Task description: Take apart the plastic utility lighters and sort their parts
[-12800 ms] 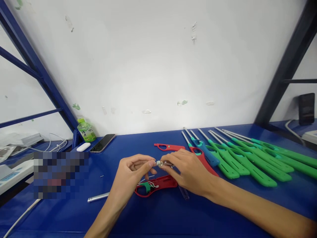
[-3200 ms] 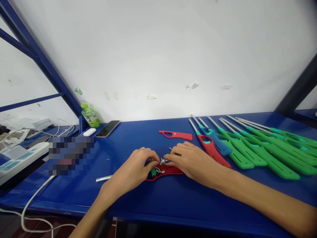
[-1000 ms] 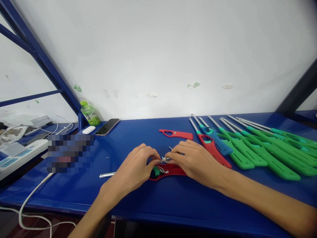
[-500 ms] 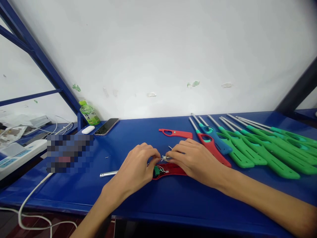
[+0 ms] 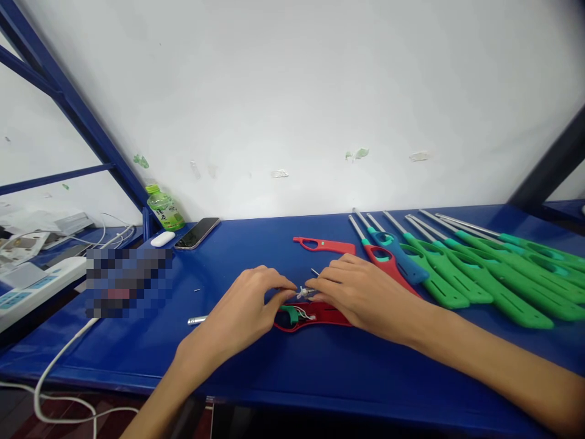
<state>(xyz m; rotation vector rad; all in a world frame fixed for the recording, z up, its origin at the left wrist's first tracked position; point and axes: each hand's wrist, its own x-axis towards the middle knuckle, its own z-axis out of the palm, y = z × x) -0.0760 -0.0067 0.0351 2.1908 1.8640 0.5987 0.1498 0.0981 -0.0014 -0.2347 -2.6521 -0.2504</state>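
An opened red lighter body [image 5: 326, 313] lies below my hands, with a green trigger [image 5: 292, 313] and thin white wires inside. Its metal tube [image 5: 196, 320] pokes out left of my left wrist. Just above the body, a small silver and white fitting [image 5: 304, 293] sits between my fingertips. My right hand [image 5: 359, 292] pinches this fitting from the right, and a thin metal rod [image 5: 315, 272] sticks up beside the fingers. From the left, thumb and forefinger of my left hand [image 5: 251, 302] close on the fitting's thin pale end. The loose red cover half [image 5: 333, 246] rests behind.
Several green lighters [image 5: 507, 286], a blue lighter [image 5: 409, 262] and a red lighter [image 5: 388, 265] lie at right. A phone [image 5: 198, 233], a white case [image 5: 163, 239] and a green bottle [image 5: 165, 209] are at back left. A power strip [image 5: 41, 286] stands at far left.
My left hand has tilted and shifted slightly, uncovering more of the green trigger and hiding more of the tube. The red body has slid slightly left. My right hand stays nearly still.
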